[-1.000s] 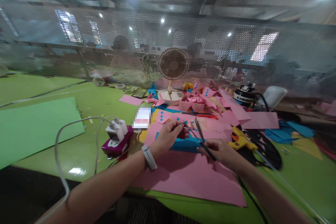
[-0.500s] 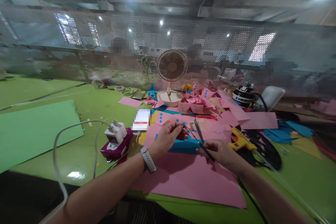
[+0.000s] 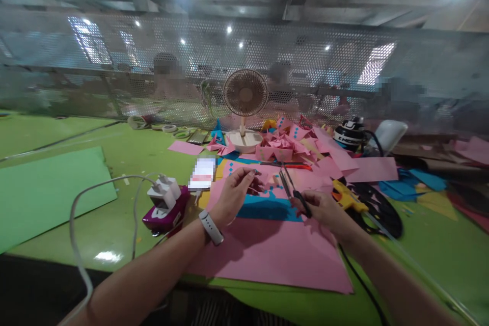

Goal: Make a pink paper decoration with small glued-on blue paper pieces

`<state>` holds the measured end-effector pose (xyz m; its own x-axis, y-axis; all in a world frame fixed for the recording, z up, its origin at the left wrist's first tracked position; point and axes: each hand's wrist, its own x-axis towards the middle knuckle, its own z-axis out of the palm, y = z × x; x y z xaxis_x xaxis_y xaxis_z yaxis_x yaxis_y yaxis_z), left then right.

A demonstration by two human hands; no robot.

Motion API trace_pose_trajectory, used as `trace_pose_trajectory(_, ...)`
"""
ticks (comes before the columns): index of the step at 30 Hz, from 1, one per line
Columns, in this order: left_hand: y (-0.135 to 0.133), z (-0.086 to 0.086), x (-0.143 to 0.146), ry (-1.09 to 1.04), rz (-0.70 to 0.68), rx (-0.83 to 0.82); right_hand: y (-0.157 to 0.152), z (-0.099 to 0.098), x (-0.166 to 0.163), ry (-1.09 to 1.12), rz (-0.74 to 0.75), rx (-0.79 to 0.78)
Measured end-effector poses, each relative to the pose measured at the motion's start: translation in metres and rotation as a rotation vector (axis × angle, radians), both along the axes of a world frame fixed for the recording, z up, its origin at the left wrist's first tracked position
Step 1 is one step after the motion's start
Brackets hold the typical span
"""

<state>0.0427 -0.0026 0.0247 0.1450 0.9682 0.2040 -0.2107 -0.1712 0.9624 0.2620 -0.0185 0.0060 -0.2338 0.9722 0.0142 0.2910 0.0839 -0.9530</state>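
Observation:
My left hand (image 3: 241,186) wears a white wristband (image 3: 211,227). Its thumb and fingers are pinched together, and whatever small thing lies between the tips is too tiny to make out. In my right hand (image 3: 319,209) I grip black-handled scissors (image 3: 291,187), blades pointing away from me and slightly parted. The blades are to the right of my left fingertips, apart from them. Beneath both hands lie a blue paper strip (image 3: 267,208) and a large pink sheet (image 3: 267,254). Small blue diamond shapes mark the pink paper just beyond.
A small fan (image 3: 245,94) stands behind a heap of pink paper pieces (image 3: 286,145). To the right are a yellow glue gun (image 3: 348,196) and a black roll (image 3: 382,209). On the left, a phone (image 3: 202,173), purple power strip (image 3: 164,218), cable and green sheet (image 3: 53,193).
The scissors have drawn away from my left fingertips and swung to point more straight ahead, their blades closer together. My left hand stays pinched. The whole view has shifted slightly.

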Motion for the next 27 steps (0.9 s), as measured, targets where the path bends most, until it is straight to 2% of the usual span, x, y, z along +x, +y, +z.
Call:
trace_pose_trajectory(4,0.0,0.001,-0.001,0.042,-0.036,0.018,-0.003,0.006,-0.001,0.023,0.017,0.036)
trace_pose_trajectory(6,-0.003,0.002,-0.001,0.083,-0.179,0.006,-0.005,0.009,-0.002,0.029,0.024,0.056)
trace_pose_trajectory(8,-0.01,0.004,-0.002,0.135,-0.469,-0.068,-0.005,0.011,-0.002,0.033,0.019,0.079)
trace_pose_trajectory(12,-0.03,0.009,-0.005,0.277,-1.286,-0.422,-0.002,0.011,-0.001,0.045,0.005,0.071)
trace_pose_trajectory(13,-0.034,0.01,-0.006,0.342,-1.44,-0.505,-0.001,0.011,-0.001,0.047,0.009,0.061)
trace_pose_trajectory(14,-0.036,0.011,-0.008,0.408,-1.528,-0.537,0.0,0.01,-0.001,0.049,0.015,0.055)
trace_pose_trajectory(16,-0.038,0.013,-0.009,0.454,-1.465,-0.495,0.0,0.008,-0.002,0.037,0.018,0.058)
trace_pose_trajectory(21,-0.028,0.007,-0.004,0.301,-0.98,-0.266,0.003,0.002,-0.002,-0.03,-0.051,0.13)
trace_pose_trajectory(25,-0.014,-0.004,0.003,0.306,-0.567,-0.152,0.011,-0.002,0.002,-0.074,-0.107,0.136)
trace_pose_trajectory(27,-0.009,-0.007,0.004,0.273,-0.438,-0.131,0.013,0.002,0.004,-0.127,-0.112,0.139)
